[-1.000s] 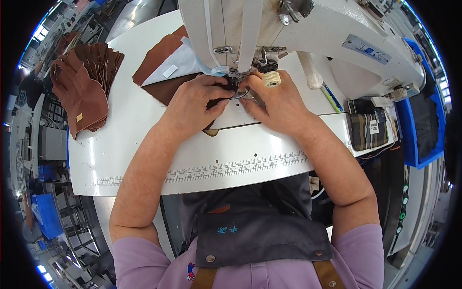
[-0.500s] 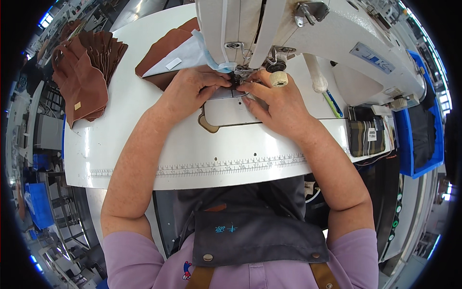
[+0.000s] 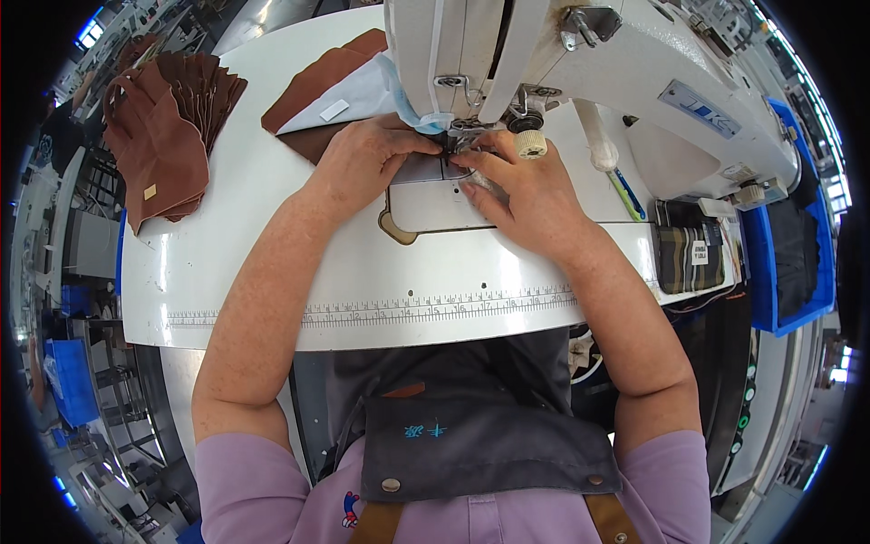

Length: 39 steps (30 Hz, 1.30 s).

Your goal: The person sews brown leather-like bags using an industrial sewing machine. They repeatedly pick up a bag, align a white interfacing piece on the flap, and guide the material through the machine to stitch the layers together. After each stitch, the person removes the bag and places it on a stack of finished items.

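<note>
A brown leather piece [image 3: 337, 71] with a pale lining and a small white label lies beneath the white sewing machine head [image 3: 580, 68]. Its near edge runs in beside the presser foot [image 3: 450, 143]. My left hand [image 3: 362, 168] is closed at that edge, thumb and fingertips together just left of the foot. From the other side, my right hand [image 3: 535, 195] reaches in with curled fingers, its index tip close to the foot and its thumb lower and apart. What the right fingertips hold is hidden by the hand and the machine. A light blue strip [image 3: 417, 113] hangs beside the machine head.
A fanned stack of brown leather pieces [image 3: 159, 145] lies at the left of the white table [image 3: 435, 331]. Right of the machine are a blue-green pen-like tool [image 3: 627, 195], a checked pouch [image 3: 689, 249] and a blue bin [image 3: 788, 313] with dark material. A printed ruler runs along the front edge.
The view has shifted slightly, moving the machine and leather a little to the right in the picture. Both hands stay beside the presser foot with nearly the same hold.
</note>
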Tool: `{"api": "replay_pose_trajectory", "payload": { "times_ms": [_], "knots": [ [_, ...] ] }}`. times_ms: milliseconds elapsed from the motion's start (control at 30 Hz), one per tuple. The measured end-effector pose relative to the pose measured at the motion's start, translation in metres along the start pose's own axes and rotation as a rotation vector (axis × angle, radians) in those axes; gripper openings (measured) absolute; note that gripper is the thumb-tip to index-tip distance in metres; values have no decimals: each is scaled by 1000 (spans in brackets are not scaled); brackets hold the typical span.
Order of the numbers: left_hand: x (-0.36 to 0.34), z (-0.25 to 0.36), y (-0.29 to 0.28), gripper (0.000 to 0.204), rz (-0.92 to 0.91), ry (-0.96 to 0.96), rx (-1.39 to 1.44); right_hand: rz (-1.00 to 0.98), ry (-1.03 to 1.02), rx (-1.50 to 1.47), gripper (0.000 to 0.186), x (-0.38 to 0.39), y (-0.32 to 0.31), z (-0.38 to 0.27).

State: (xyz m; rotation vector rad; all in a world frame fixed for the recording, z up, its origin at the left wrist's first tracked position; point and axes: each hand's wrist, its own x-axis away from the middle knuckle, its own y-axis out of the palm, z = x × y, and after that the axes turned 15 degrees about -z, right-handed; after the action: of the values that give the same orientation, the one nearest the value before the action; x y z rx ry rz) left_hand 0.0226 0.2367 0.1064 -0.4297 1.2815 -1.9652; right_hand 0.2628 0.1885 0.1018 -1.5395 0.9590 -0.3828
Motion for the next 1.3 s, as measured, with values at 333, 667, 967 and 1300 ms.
{"api": "replay_pose_trajectory", "payload": {
  "times_ms": [333, 667, 967, 1300],
  "knots": [
    [0, -6, 5, 26, 39, 13, 17, 123, 260, -875, 43, -5, -3, 17],
    [3, 1, 4, 26, 21, 31, -6, 256, 336, -1019, 58, -9, 0, 19],
    [4, -14, 11, 25, 189, 76, -84, 90, 221, -496, 44, -5, 7, 15],
    [-6, -53, 11, 23, 255, -239, -266, 106, 141, -322, 42, -4, 0, 9]
  ]
}}
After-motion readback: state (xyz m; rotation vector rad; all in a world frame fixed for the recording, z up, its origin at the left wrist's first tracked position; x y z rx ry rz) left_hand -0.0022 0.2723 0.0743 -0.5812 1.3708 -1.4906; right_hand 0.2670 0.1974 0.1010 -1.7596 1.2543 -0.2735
